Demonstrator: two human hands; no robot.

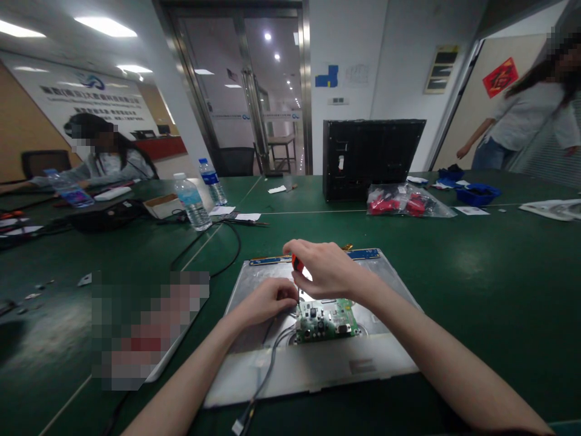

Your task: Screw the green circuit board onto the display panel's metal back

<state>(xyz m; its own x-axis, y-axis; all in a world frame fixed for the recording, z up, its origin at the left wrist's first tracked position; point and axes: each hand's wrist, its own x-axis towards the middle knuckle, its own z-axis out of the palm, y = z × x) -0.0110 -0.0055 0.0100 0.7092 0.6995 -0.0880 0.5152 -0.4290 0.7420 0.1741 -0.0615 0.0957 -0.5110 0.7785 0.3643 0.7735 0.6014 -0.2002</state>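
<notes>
My right hand [324, 266] grips a screwdriver [297, 263] by its red and black handle, holding it upright with the shaft pointing down. Its tip is at the upper left corner of a green circuit board [329, 318]. Beside that corner, my left hand [275, 298] has its fingers closed near the shaft; whatever they hold is hidden. The board lies on the metal back of a flat display panel [385, 357], which has a blue circuit strip [367, 254] along its far edge. Grey and black cables [272, 357] run from the board's left side toward me.
A phone-like slab [181, 345], partly blurred out, lies left of the panel. Water bottles [193, 203] and a black cable [238, 254] are beyond it. Farther back are a black monitor housing [370, 157] and a bag of red parts [403, 203]. Two people are nearby.
</notes>
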